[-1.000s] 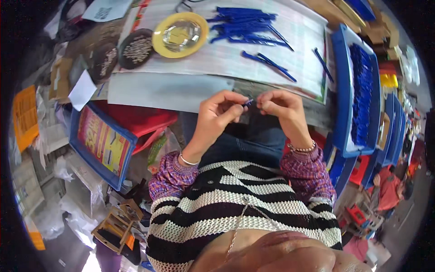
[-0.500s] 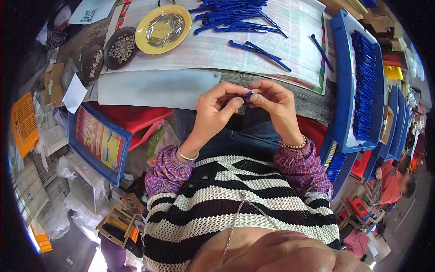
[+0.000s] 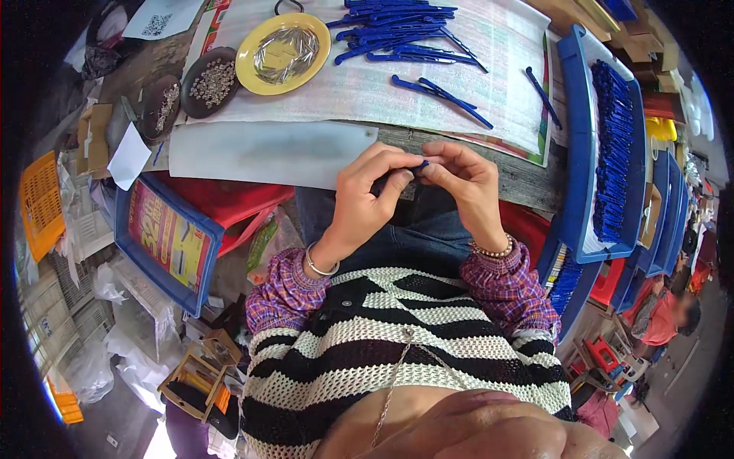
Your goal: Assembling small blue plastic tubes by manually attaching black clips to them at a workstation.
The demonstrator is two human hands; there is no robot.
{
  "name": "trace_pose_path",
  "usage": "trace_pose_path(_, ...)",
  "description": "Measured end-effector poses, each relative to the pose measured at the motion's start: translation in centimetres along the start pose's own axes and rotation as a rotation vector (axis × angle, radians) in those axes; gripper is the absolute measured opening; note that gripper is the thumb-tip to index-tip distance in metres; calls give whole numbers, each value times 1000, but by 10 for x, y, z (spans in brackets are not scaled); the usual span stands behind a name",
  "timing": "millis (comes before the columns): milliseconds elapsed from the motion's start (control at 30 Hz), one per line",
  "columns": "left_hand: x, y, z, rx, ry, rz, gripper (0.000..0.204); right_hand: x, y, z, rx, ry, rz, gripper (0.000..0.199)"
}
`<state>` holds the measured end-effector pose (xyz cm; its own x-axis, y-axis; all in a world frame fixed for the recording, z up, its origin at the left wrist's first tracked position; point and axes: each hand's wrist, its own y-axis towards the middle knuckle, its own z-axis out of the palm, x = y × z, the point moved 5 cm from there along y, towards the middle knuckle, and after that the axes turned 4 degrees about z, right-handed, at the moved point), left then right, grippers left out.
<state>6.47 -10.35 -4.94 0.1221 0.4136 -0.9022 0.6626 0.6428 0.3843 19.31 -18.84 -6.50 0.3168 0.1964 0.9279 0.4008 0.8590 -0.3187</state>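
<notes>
My left hand [image 3: 367,195] and my right hand [image 3: 462,187] meet at the table's near edge, both pinching one small blue pen part [image 3: 420,164] between their fingertips. Most of the part is hidden by my fingers. Just beyond the hands lie two loose blue pen pieces [image 3: 443,96] on a printed paper sheet [image 3: 367,88]. A heap of blue pen pieces [image 3: 397,27] lies farther back. A yellow plate [image 3: 284,53] with thin metal bits stands at the back left.
Two dark bowls [image 3: 210,80] of small metal parts stand left of the yellow plate. A blue tray [image 3: 604,145] full of blue pens stands on the right, more trays behind it. A blue bin [image 3: 164,237] sits at lower left. A person in red [image 3: 665,317] sits at far right.
My hands stay together on the blue part, fingers shifting slightly. The view has tilted, so the table and hands sit a little lower in the picture.
</notes>
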Motion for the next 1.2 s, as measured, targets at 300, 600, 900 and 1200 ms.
trace_pose_path(300,14,-11,10,46,-721,-579,13,2,-8,1,2,30,-68,21)
trace_pose_path(600,11,-15,18,-57,-600,-462,14,-2,-11,0,-74,33,-130,19)
trace_pose_path(900,14,-17,18,-86,-464,-358,14,2,-13,0,-87,-12,-122,24)
trace_pose_path(1200,14,-17,19,-59,-633,-540,14,5,-11,0,-46,-43,-58,24)
